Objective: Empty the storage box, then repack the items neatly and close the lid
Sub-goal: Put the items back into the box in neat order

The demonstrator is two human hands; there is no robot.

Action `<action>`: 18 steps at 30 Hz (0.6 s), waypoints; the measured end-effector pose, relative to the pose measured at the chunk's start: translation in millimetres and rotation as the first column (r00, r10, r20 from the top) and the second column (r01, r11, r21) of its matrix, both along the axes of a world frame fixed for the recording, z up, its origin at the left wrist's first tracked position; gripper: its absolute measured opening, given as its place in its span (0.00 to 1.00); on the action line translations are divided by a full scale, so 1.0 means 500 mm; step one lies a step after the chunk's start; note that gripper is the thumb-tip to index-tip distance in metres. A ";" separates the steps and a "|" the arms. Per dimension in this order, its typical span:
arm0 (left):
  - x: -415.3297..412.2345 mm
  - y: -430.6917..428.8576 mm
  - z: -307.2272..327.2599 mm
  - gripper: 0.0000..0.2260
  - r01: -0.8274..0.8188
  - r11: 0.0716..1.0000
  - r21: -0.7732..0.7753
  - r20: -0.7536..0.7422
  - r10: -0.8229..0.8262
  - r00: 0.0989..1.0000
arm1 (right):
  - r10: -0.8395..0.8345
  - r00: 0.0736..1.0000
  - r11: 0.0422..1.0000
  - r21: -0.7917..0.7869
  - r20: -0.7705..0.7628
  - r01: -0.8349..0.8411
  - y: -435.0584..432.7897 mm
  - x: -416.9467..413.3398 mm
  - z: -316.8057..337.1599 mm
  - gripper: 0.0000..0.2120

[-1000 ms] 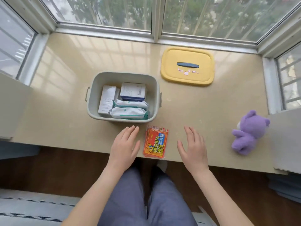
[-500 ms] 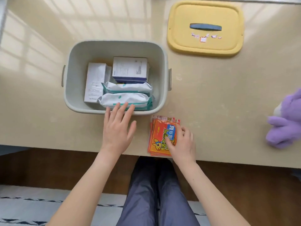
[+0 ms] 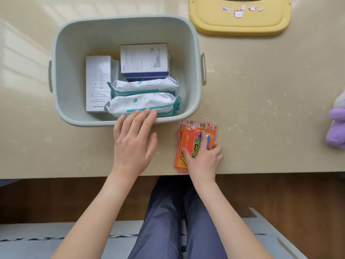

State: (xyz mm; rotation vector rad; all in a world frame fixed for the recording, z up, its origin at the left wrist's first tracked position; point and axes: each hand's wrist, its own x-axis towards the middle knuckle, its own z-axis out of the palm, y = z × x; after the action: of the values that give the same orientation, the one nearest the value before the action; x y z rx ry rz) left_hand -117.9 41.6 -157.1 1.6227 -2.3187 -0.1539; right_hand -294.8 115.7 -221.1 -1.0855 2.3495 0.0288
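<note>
Fingers of the right hand (image 3: 203, 157) have just settled onto the orange foil packets (image 3: 190, 139) right of the grey plastic storage box (image 3: 194, 71), ready to repack, while the open left hand (image 3: 133, 144) reaches its near rim.

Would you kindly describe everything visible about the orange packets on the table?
The flat, glossy orange plastic packets form a small, slightly fanned stack printed with yellow characters and a cartoon animal. They lie on the beige table near its front edge, just right of the grey plastic box. The right hand rests on them.
</note>
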 end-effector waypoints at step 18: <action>-0.003 -0.003 -0.016 0.19 -0.018 0.998 -0.062 -0.005 0.018 1.000 | -0.120 0.900 0.947 -0.224 0.418 0.231 0.005 -0.051 0.006 0.32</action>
State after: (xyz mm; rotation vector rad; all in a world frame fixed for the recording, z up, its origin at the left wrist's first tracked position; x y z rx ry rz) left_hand -119.2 40.0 -165.0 1.6109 -2.2818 -0.0804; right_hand -320.3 118.0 -218.1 -0.8885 2.0996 -0.5468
